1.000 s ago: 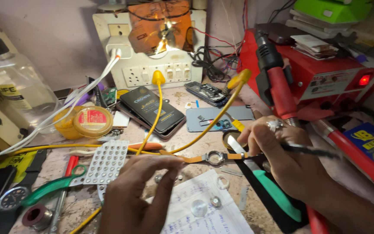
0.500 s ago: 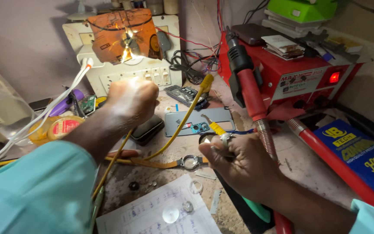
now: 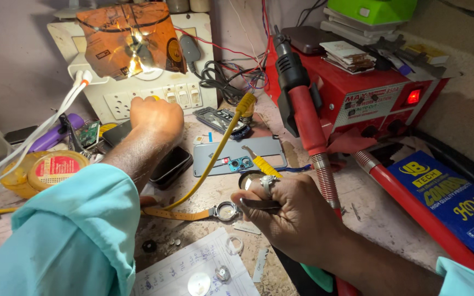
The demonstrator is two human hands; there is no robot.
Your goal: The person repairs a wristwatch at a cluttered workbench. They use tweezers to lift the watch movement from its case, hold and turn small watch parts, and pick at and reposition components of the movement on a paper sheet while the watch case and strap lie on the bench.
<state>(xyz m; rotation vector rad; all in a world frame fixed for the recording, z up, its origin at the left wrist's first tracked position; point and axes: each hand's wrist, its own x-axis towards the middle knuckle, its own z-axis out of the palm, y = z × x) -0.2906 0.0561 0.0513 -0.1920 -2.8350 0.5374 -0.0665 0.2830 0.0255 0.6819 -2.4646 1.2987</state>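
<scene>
A lit bulb [image 3: 138, 57] behind an orange shade glares against the pale wall [image 3: 17, 60] above a cluttered workbench [image 3: 379, 219].

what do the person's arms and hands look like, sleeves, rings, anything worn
Both arms wear light turquoise sleeves: the left sleeve is loose and creased, ending partway down the forearm, and the right sleeve shows only at the frame's lower corner. The left hand is bare, no ring visible. The right hand wears a silver ring with a raised top.
</scene>
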